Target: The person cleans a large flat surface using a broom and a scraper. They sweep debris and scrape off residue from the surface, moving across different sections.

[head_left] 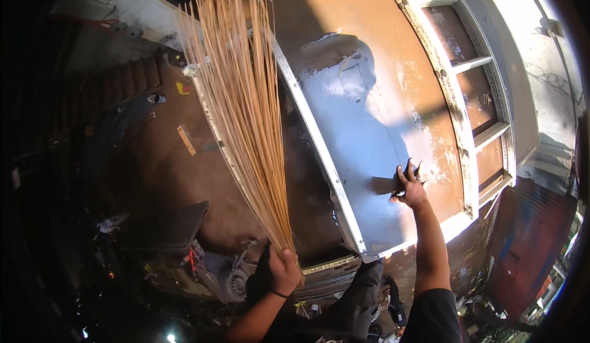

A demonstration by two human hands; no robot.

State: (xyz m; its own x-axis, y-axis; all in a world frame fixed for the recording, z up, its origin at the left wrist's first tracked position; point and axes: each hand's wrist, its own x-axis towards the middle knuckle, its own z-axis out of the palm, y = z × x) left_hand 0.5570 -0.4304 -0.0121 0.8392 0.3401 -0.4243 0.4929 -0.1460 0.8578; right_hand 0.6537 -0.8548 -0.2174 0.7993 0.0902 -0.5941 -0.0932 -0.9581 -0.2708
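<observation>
My left hand [284,273] is wrapped round the bound lower end of a stick broom [249,140], whose long thin tan sticks fan out upward and away from me. To its right lies a wide brown panel [387,97] with a glossy, wet-looking surface and a pale metal edge strip [316,159]. Over the near right part of that panel, my right hand [410,186] is stretched out with fingers spread and nothing in it. Whether its fingertips touch the surface I cannot tell. A dark shadow of a head and arm falls across the panel.
A white frame with crossbars [473,66] borders the panel's right side. Farther right lies a rusty corrugated sheet [531,245]. Low on the left, a wheel [237,283] shows beside clutter. A small wooden piece [186,140] lies on the brown floor [203,177].
</observation>
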